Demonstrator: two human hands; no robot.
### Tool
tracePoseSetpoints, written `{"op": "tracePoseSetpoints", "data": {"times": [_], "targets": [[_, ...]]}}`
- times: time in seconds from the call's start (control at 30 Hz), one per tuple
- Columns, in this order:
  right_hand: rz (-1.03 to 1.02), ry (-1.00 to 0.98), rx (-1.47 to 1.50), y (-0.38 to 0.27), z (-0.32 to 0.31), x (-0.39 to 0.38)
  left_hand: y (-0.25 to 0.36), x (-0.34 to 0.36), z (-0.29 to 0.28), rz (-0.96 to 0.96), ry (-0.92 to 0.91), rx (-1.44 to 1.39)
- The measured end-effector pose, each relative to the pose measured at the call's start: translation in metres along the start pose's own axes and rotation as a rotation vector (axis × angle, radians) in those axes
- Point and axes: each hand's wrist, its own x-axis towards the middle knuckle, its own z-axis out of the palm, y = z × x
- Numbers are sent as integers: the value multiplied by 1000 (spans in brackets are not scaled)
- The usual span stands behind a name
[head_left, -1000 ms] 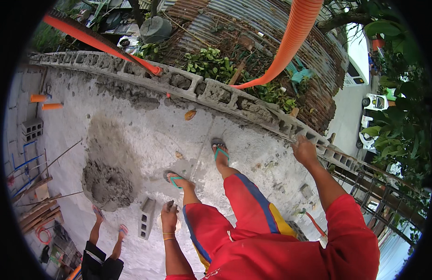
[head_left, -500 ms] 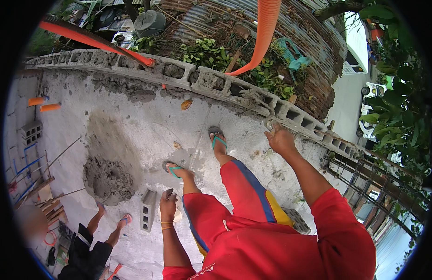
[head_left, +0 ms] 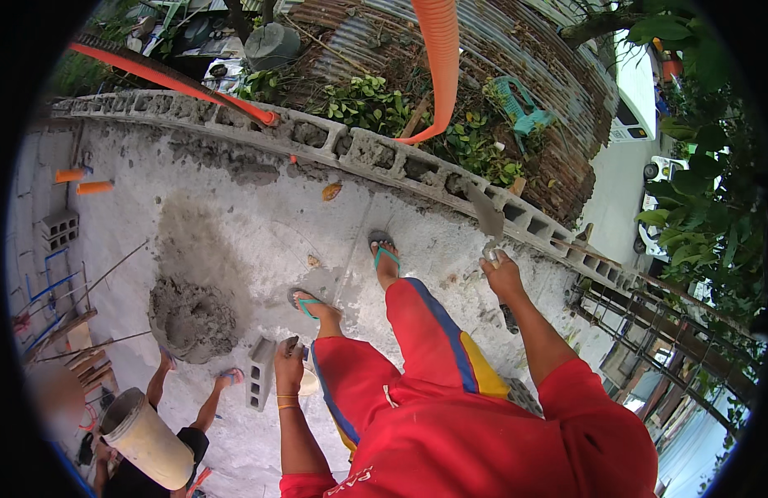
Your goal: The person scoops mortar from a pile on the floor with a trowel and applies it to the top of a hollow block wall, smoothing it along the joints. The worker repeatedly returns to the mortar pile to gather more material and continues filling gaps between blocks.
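Observation:
My right hand [head_left: 503,275] is closed round the handle of a trowel [head_left: 486,212]. Its grey pointed blade reaches over the row of hollow concrete blocks [head_left: 450,184], beside their openings. Mortar fills some of the block cells toward the left, while cells to the right look hollow. Low on the left, my left hand [head_left: 289,365] is closed, with something small and dark at its fingers that I cannot make out. Next to it a loose hollow block [head_left: 259,375] lies on the concrete floor, and a pale round container is partly hidden behind that hand.
A mound of wet mortar [head_left: 193,319] lies on the floor to the left. Close by, a co-worker holds a whitish bucket [head_left: 156,444]. Orange corrugated pipes [head_left: 438,70] rise at the wall. Rusty roofing sheets [head_left: 558,124] lie beyond it; rebar [head_left: 675,319] stands at right.
The trowel blade has swung into view over the blocks, and my right hand has moved slightly right and nearer me. My left hand shifted slightly left. The co-worker's bucket has come into view.

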Motion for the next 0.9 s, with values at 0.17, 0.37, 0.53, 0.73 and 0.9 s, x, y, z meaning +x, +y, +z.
{"op": "tracePoseSetpoints", "data": {"times": [0.17,0.37,0.53,0.73,0.9], "targets": [[-40,32,-25,-20,14,0,-1,-9,4,-178,81,-136],[-410,49,-47,-53,73,-33,-24,-11,0,-103,145,-167],[-313,-306,-105,-131,158,-45,-72,10,-31,-142,139,-305],[-444,-396,-398,-270,320,-98,-150,52,-84,-119,82,-463],[-596,-729,-120,-338,475,-170,-213,58,-115,-125,155,-565]]}}
